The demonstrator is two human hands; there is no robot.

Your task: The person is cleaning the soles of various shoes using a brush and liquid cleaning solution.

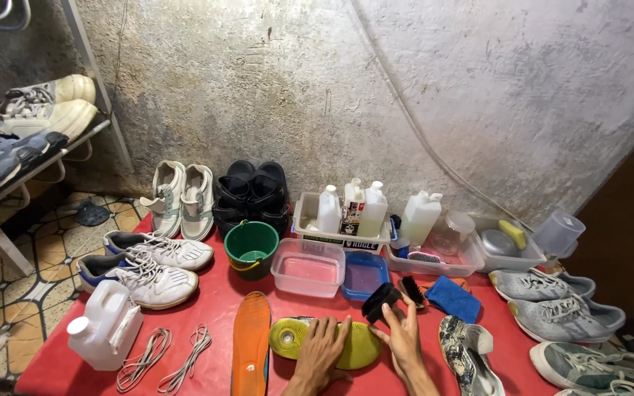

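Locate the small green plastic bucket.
In the head view, the green plastic bucket stands centre-left on the red mat, before the black sandals, left of the clear tub.

Matt foam insole [354, 350], bristled brush [381, 301]

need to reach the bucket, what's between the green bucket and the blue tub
A clear plastic tub of pinkish water sits between the green bucket and the blue tub, seen in the head view.

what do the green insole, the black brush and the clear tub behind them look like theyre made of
Green insole: likely foam, matte yellow-green, with a moulded round disc at one end.
Black brush, in the right hand: dull black body, probably plastic, bristle type unclear.
Clear tub: translucent plastic, glossy rim, red mat showing through.
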